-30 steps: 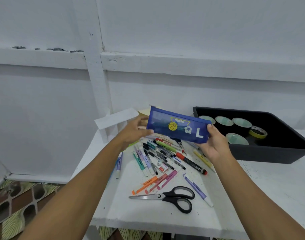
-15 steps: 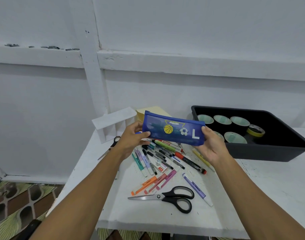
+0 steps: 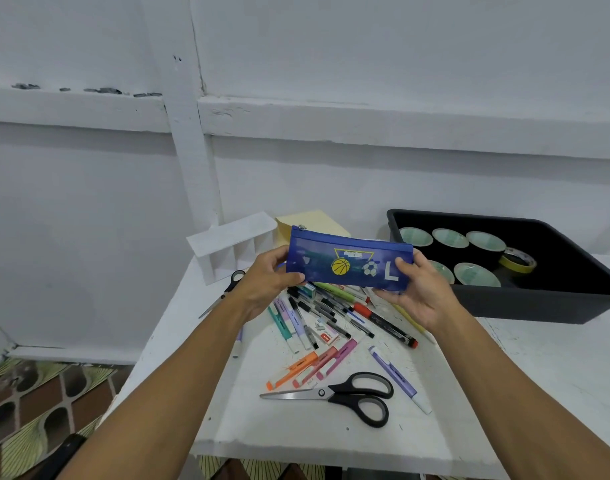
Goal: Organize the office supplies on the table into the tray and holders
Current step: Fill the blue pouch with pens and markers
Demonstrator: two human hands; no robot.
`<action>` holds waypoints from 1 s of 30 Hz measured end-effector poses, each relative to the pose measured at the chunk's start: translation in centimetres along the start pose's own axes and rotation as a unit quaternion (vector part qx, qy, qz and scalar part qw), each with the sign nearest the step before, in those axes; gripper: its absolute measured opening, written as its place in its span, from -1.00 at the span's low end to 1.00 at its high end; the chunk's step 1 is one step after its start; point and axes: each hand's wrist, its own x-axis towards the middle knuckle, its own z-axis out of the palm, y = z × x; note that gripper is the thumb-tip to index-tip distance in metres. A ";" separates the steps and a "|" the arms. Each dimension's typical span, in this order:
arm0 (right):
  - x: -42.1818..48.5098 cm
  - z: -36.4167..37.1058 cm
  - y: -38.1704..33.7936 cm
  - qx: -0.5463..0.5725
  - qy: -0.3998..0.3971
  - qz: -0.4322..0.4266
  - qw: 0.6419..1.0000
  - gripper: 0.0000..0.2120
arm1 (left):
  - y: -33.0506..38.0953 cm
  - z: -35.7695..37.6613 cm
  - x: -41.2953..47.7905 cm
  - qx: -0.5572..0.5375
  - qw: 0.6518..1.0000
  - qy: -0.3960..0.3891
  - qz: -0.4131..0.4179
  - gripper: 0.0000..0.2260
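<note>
A blue zip pencil pouch [image 3: 348, 261] with a basketball print is held level above the table. My left hand [image 3: 269, 282] grips its left end and my right hand [image 3: 417, 289] grips its right end. Under it lies a heap of pens and markers [image 3: 331, 313]. Orange and pink highlighters [image 3: 307, 368] lie nearer me. Black-handled scissors [image 3: 352, 396] rest near the front edge, with a purple pen [image 3: 397, 379] beside them. A second pair of scissors [image 3: 227, 289] lies at the left. A black tray [image 3: 538, 303] at the right holds several tape rolls [image 3: 476, 275].
A white divided holder [image 3: 234, 247] stands at the table's back left, with a cream pad [image 3: 314, 223] beside it. A white wall is close behind. The table's left and front edges drop to a patterned floor [image 3: 37, 403].
Both hands have lowered the pouch slightly and brought it level and closer to me. The second pair of scissors at the left has come into view.
</note>
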 end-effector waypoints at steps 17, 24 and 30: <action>-0.1 0.3 0.7 0.015 -0.034 -0.011 0.999 -0.72 | -0.6 0.6 0.8 0.003 0.995 0.093 -0.026 -0.66; -0.4 0.4 0.9 -0.033 -0.016 -0.023 0.999 -0.73 | -1.3 0.6 1.5 -0.022 0.992 0.113 -0.054 -0.77; -1.1 -0.2 0.6 -0.141 0.100 -0.099 0.980 -0.85 | -1.1 2.0 2.6 -0.031 0.993 0.108 -0.035 -0.88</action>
